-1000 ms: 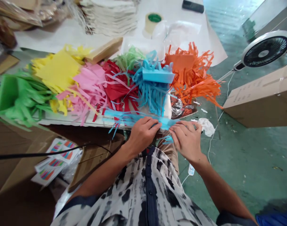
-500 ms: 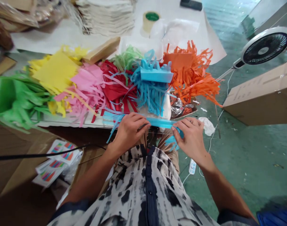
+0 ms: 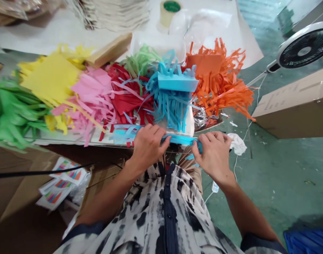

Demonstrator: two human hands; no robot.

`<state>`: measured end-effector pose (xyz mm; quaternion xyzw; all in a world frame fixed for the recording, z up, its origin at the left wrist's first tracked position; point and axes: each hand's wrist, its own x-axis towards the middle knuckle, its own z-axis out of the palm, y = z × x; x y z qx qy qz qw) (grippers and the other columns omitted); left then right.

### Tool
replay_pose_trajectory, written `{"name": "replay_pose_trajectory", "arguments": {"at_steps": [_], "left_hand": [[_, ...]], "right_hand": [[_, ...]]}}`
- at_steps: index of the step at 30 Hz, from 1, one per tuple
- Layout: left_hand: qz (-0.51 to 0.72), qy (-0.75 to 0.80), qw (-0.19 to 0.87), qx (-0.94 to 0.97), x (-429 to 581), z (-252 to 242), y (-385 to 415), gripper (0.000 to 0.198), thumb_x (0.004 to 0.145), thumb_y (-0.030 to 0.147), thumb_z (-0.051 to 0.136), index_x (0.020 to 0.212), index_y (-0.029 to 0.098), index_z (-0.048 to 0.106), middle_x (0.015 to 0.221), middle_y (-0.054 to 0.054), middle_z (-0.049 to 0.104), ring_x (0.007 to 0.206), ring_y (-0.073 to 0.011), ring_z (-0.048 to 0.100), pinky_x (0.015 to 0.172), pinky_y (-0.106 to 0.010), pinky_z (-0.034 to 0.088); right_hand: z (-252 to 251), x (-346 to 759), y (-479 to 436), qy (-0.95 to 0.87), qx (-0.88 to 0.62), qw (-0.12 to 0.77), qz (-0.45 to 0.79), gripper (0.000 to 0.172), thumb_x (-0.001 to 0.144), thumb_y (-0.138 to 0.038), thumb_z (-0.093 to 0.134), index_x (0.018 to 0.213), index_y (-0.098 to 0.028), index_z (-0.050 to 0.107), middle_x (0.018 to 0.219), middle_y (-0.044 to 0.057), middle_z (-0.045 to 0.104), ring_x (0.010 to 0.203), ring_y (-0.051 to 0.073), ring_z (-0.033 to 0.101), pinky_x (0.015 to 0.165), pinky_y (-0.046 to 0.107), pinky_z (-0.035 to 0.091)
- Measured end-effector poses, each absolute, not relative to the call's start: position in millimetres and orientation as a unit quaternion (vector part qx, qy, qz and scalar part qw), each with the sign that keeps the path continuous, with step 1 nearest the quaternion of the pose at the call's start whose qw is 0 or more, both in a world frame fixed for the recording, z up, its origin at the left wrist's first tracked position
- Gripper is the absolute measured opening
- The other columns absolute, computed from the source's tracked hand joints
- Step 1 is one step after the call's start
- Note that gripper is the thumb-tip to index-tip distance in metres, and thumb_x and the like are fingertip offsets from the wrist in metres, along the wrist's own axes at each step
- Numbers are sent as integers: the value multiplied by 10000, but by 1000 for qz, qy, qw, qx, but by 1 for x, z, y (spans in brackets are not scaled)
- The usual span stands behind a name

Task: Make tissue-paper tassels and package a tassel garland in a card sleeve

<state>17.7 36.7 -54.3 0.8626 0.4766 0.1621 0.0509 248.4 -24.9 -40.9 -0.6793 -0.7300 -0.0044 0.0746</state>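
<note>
Stretched between my two hands is a blue tissue-paper tassel (image 3: 179, 139), narrow in the middle with cut strips at its ends. My left hand (image 3: 150, 143) grips it with thumb and curled fingers, and loose strips stick out past that hand to the left over the table edge. Thumb and fingers of my right hand (image 3: 213, 151) are closed on the other end; a few strips hang below it. Just beyond my hands lies a pile of blue fringed paper (image 3: 175, 84), beside red fringed paper (image 3: 128, 93) and orange fringed paper (image 3: 216, 74).
Pink (image 3: 92, 86), yellow (image 3: 51, 77) and green fringed paper (image 3: 18, 106) lie along the table's left. A tape roll (image 3: 169, 14) stands behind. To the right are a fan (image 3: 304, 49) and a cardboard box (image 3: 296, 102); printed cards (image 3: 62, 178) lie lower left.
The blue strip between my hands looks narrower and more bunched. Both hands keep their grip and have moved little. The view has shifted slightly.
</note>
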Motion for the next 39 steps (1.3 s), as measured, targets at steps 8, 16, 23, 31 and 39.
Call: {"name": "replay_pose_trajectory", "arguments": {"at_steps": [8,16,23,31,39], "left_hand": [[151,472,16,868,21,-56,34,213,1021,368,602,907,193,646,891,-82,664,882,-277,574,746,-411,393],[225,498,2,837,4,-56,35,283,980,372,685,1191,184,691,1186,-135,695,1071,-308,607,888,-440,468],[337,416,-37,844,10,-52,18,336,995,186,629,1324,232,680,1275,-103,734,1239,-297,630,1063,-473,499],[166,289,83,939,26,-72,1,628,1048,479,566,1584,165,470,1649,-120,483,1552,-294,437,1259,-510,411],[287,424,4,859,-18,-67,1,383,1005,266,664,1381,196,677,1352,-113,746,1349,-312,657,1121,-495,553]], "right_hand": [[-52,247,-40,-764,-600,208,-118,343,975,-239,607,1309,-248,685,1262,50,781,1177,278,634,1134,508,289],[-69,250,-58,-771,-592,205,-119,367,957,-251,682,1315,-330,706,1234,-37,806,1200,255,658,1181,520,257],[-66,257,-63,-765,-601,197,-120,295,962,-283,695,1254,-280,731,1236,-10,804,1222,285,641,1154,537,272],[-57,255,-59,-769,-598,189,-123,228,975,-293,690,1195,-264,741,1181,-25,816,1214,304,627,1160,560,268],[-59,259,-54,-774,-589,203,-110,209,962,-309,698,1165,-281,737,1135,-34,820,1248,298,616,1180,562,244]]}}
